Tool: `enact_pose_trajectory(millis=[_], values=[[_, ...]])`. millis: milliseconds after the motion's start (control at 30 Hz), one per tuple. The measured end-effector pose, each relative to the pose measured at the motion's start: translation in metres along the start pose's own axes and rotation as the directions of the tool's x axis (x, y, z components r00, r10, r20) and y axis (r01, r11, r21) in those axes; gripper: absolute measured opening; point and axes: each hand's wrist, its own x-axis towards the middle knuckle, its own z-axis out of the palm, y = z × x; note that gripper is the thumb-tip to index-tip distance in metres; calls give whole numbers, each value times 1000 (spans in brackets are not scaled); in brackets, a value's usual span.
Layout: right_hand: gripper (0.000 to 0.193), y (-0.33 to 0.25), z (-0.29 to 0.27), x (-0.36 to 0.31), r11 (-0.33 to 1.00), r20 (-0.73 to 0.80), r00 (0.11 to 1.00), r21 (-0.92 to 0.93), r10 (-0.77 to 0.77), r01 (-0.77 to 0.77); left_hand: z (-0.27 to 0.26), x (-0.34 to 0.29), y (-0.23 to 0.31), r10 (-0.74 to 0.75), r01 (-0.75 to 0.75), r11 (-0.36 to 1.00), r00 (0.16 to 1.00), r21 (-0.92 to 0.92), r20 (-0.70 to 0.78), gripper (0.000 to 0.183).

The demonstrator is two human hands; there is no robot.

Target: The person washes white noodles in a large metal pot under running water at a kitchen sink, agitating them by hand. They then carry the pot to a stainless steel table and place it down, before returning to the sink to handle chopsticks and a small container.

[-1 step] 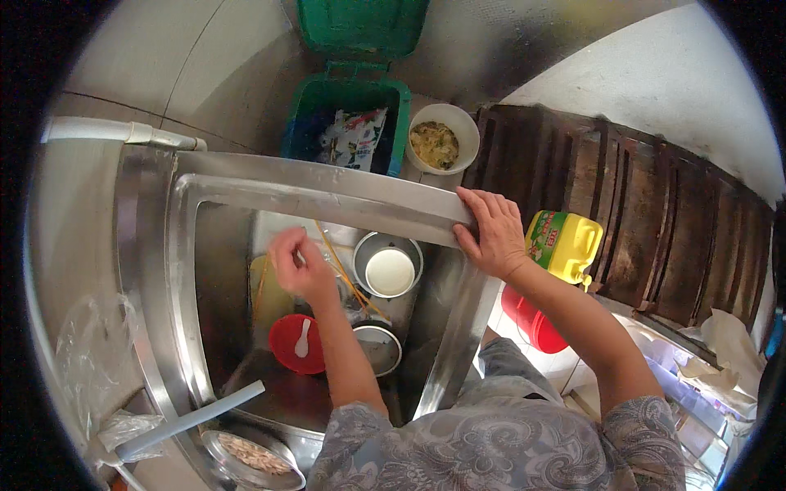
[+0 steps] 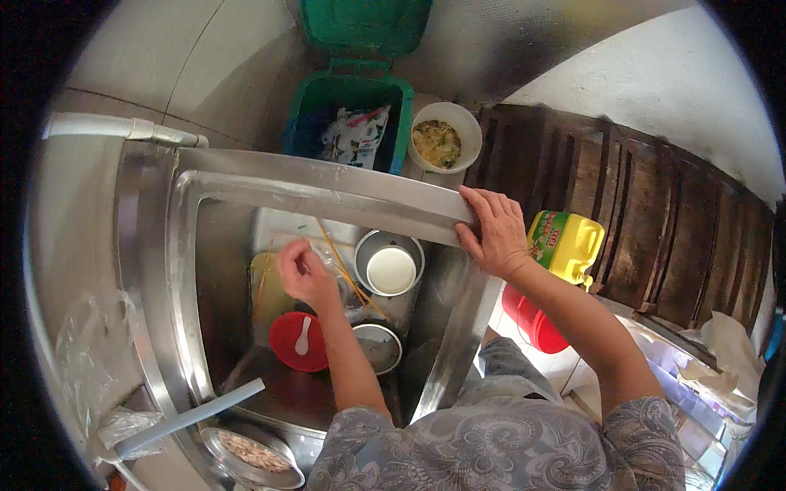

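My left hand (image 2: 304,274) is over the steel sink (image 2: 336,182), fingers curled in; whatever they may hold is hidden. Below it sits a red bowl (image 2: 288,348) with a white spoon (image 2: 304,335) in it. Long yellowish chopsticks (image 2: 336,254) lie beside the hand, some of them crossing. To the right are a metal bowl with a pale round thing (image 2: 390,271) inside and a second metal bowl (image 2: 378,350) nearer me. My right hand (image 2: 498,233) lies on the sink's far right corner, fingers stretched over the rim and thumb apart.
Beyond the sink stand an open green bin (image 2: 401,98) and a white tub of food scraps (image 2: 463,123). A yellow jug (image 2: 577,245) and a red bucket (image 2: 540,327) are at right, by a dark slatted wooden surface (image 2: 630,180). A grey pipe (image 2: 196,416) crosses the near left edge.
My left hand has shifted slightly toward me and to the right above the sink. My right hand stays on the sink corner.
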Motion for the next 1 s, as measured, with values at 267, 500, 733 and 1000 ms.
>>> enact_pose_trajectory(millis=[267,500,733,1000], values=[[56,-2,1,1,1000,2,1000,-10,0,0,-56,-147,-189,-236,28,782,938,623,255,34],[57,-2,2,2,1000,-13,1000,-11,-8,8,-52,-138,-225,-471,12,645,794,765,385,43],[57,0,2,1,1000,-28,999,-13,-15,15,-64,-126,-217,-304,-602,459,585,653,752,20],[57,-1,2,2,1000,0,1000,-16,2,-2,-59,-123,-226,-300,-629,368,616,684,728,17]])
